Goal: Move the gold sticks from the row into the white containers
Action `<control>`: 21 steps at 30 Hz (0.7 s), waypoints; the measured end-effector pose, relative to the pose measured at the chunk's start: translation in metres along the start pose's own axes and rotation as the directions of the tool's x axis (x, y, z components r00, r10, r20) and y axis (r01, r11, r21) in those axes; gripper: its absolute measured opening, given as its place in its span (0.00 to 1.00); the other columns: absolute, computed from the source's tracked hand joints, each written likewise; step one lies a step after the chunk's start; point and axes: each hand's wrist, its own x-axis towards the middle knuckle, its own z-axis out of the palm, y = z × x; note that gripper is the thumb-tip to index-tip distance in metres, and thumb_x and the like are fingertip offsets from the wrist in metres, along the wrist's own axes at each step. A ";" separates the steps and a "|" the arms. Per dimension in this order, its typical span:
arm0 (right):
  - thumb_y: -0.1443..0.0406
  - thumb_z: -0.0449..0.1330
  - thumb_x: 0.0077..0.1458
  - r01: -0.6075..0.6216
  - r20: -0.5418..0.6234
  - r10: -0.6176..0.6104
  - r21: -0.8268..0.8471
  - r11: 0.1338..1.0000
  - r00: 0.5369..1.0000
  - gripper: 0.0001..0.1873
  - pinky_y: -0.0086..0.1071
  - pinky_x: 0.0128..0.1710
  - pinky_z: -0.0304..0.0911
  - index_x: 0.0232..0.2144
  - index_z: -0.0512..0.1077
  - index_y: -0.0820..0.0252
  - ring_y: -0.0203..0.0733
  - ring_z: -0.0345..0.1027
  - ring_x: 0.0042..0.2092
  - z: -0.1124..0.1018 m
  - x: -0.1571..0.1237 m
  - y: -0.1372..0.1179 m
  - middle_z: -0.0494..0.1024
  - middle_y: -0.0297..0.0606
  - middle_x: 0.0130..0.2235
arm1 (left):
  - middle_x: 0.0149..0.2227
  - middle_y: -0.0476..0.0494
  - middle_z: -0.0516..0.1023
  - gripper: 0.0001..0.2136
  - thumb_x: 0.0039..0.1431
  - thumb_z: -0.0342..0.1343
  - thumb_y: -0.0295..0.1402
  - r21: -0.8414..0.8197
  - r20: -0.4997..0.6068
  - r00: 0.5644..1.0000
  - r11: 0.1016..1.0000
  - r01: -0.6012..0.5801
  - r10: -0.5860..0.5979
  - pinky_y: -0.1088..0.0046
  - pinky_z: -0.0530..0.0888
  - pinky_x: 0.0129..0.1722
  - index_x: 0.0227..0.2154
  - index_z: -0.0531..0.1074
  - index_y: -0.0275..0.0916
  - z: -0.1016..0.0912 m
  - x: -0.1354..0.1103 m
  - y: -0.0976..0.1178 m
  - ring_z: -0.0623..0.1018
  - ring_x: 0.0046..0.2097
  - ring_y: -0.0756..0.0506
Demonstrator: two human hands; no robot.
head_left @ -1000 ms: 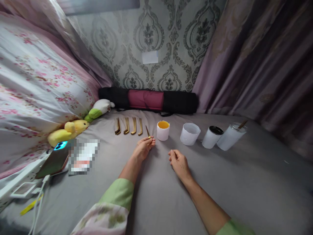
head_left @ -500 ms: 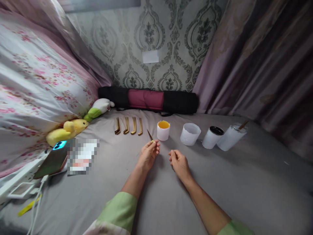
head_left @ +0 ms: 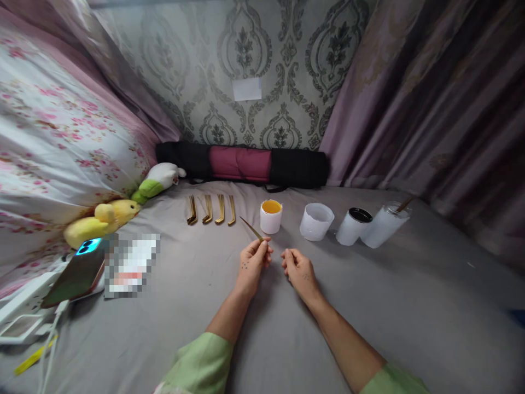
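My left hand pinches a thin gold pointed tool whose tip slants up and to the left. My right hand rests on the grey sheet just beside it, fingers curled in, nothing visible in them. Just beyond both hands stands a small white cup of orange stuff. Several gold tools lie in a row to the left of that cup.
Right of the orange cup stand an empty white cup, a dark-rimmed cup and a lidded cup with a stick. A black and maroon roll lies along the wall. Plush toys, a phone and a charger sit at left.
My left hand has drawn back and to the right with the gold tool, ending close to my right hand. The right hand has stayed in place.
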 end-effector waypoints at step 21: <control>0.50 0.50 0.50 -0.108 0.041 0.100 0.260 0.960 0.994 0.20 0.21 0.14 0.51 0.31 0.67 0.62 0.28 0.57 0.19 -0.011 -0.003 -0.016 0.66 0.32 0.23 | 0.33 0.42 0.71 0.13 0.56 0.47 0.34 0.626 0.220 0.926 0.684 -0.374 0.306 0.76 0.64 0.37 0.41 0.71 0.42 -0.003 -0.016 0.003 0.70 0.34 0.48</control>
